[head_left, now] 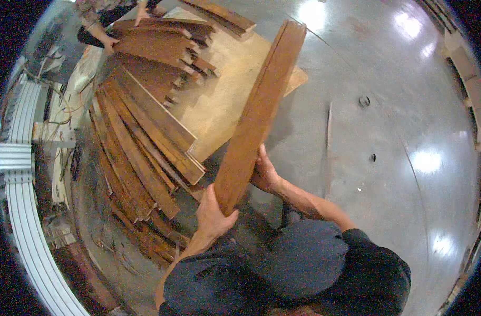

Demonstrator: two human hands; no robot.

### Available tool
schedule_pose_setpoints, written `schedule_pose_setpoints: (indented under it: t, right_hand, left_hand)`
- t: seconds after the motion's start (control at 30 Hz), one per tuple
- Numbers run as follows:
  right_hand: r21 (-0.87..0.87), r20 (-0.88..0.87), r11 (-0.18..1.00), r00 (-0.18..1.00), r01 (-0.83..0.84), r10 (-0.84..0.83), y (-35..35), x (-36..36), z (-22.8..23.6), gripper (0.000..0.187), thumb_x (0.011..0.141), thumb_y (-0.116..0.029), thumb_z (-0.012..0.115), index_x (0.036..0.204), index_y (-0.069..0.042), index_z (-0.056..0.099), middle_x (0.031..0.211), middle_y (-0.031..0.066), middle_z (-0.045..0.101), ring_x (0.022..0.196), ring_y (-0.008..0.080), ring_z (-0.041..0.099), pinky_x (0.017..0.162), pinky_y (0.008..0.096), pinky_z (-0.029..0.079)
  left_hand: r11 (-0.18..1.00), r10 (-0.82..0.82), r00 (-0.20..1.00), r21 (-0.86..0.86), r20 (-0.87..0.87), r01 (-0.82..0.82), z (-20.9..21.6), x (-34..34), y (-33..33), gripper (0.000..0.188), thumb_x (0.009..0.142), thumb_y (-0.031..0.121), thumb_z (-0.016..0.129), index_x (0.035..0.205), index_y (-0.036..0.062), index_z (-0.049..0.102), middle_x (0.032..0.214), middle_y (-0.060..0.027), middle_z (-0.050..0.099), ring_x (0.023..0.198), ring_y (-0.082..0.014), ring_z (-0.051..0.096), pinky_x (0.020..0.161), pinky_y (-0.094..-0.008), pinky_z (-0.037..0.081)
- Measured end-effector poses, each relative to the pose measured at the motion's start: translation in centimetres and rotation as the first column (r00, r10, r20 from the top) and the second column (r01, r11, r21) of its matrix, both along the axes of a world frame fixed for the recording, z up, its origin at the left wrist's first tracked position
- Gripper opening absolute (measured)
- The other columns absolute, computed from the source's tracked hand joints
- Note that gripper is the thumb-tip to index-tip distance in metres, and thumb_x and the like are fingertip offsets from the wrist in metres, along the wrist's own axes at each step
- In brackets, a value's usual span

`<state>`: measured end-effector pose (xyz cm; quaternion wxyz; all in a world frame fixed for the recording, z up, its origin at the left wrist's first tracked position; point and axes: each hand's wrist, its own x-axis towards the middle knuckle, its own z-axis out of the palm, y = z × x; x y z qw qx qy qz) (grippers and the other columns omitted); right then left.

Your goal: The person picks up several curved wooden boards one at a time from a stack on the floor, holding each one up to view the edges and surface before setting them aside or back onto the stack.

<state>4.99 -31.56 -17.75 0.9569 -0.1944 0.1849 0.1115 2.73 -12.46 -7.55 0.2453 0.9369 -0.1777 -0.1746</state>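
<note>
A long brown wooden plank (259, 113) stretches away from me, its near end low in front of my body. My left hand (213, 217) cups that near end from below and the left. My right hand (264, 175) presses against the plank's right edge a little farther up. The plank is lifted above the floor and hangs over the edge of a pile of similar dark planks (140, 142) to my left. My knees in dark trousers fill the bottom of the view.
A light plywood sheet (224, 100) lies under the plank pile. Another person's hands (109, 43) touch planks at the top left. White ribbed rails (19, 205) curve along the left. Shiny grey concrete floor (388, 131) with small holes spreads right.
</note>
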Motion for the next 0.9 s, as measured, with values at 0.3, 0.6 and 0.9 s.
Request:
schedule_pose_setpoints:
  t: [0.3,0.6,0.9]
  right_hand:
    - [-0.857,0.384,0.334,0.918,0.394,-0.096,-30.9,5.4,1.3,0.061,0.103,-0.051,0.035,0.128,-0.001,0.06,0.13,0.0138,0.062,0.12,0.0256,0.055,0.106,0.0416,0.037]
    - [-0.938,0.303,0.286,0.862,0.195,0.406,-39.0,23.1,6.9,0.07,0.101,-0.058,0.032,0.137,-0.003,0.053,0.144,0.0113,0.051,0.139,0.0256,0.04,0.118,0.0426,0.022]
    - [-0.899,0.173,0.423,0.792,-0.116,0.586,-35.7,23.5,6.9,0.075,0.099,-0.062,0.031,0.141,-0.004,0.05,0.144,0.0117,0.051,0.136,0.0245,0.043,0.117,0.0399,0.024]
  left_hand:
    - [0.993,0.076,0.996,0.089,-0.037,-0.072,0.7,-6.8,4.4,0.088,0.065,0.02,0.082,0.136,0.0003,0.035,0.12,-0.0243,0.053,0.113,-0.0443,0.051,0.095,-0.052,0.042]
    - [0.966,0.188,0.982,0.176,0.03,-0.19,-3.0,-7.7,5.4,0.082,0.065,0.02,0.083,0.133,0.0016,0.041,0.121,-0.0229,0.053,0.113,-0.0436,0.051,0.095,-0.0507,0.041]
    - [0.925,0.264,0.964,0.278,0.028,-0.261,-4.0,-9.9,5.5,0.088,0.061,0.018,0.084,0.135,0.0028,0.04,0.123,-0.0236,0.053,0.115,-0.0439,0.05,0.099,-0.05,0.039]
